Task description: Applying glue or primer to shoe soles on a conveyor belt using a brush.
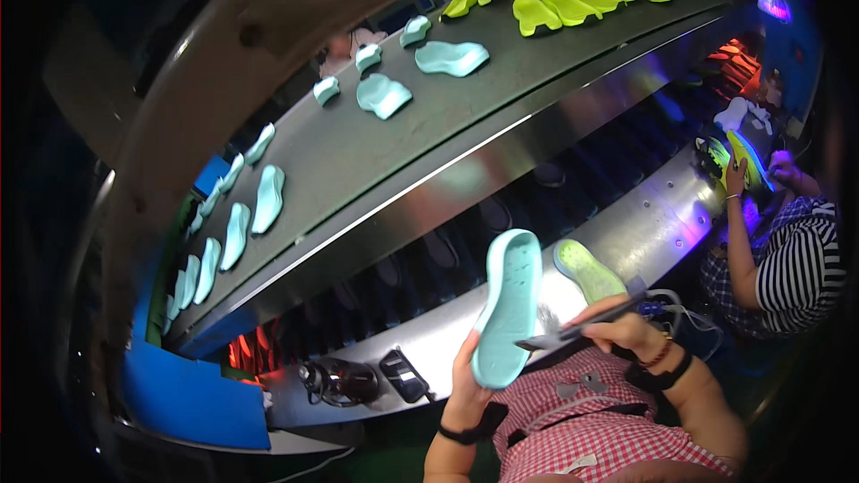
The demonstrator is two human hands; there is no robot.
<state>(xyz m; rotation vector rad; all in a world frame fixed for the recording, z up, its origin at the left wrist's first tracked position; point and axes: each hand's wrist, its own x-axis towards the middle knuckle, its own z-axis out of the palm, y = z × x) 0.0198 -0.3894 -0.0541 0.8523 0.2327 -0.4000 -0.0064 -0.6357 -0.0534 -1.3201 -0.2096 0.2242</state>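
At the near edge of the metal desk (658, 215), my left hand (463, 391) grips the pale-blue shoe sole (512, 304) by its near left edge. The sole is held raised and tilted, its hollowed inner face toward me. My right hand (619, 329) is closed around the handle of a dark brush (573, 334); the brush tip lies over the near right part of the sole, and contact cannot be confirmed. A yellow-green sole (593, 273) lies on the desk, just beyond my right hand. To the left on the desk stand a dark jug (349, 382) and, beside it, a black rectangular case (405, 376). On the far side, a conveyor belt (358, 156) carries pale-blue soles (268, 199) to the left and yellow-green soles (573, 4) farther right. At far right, a co-worker (796, 259) handles a yellow-green shoe (750, 161).
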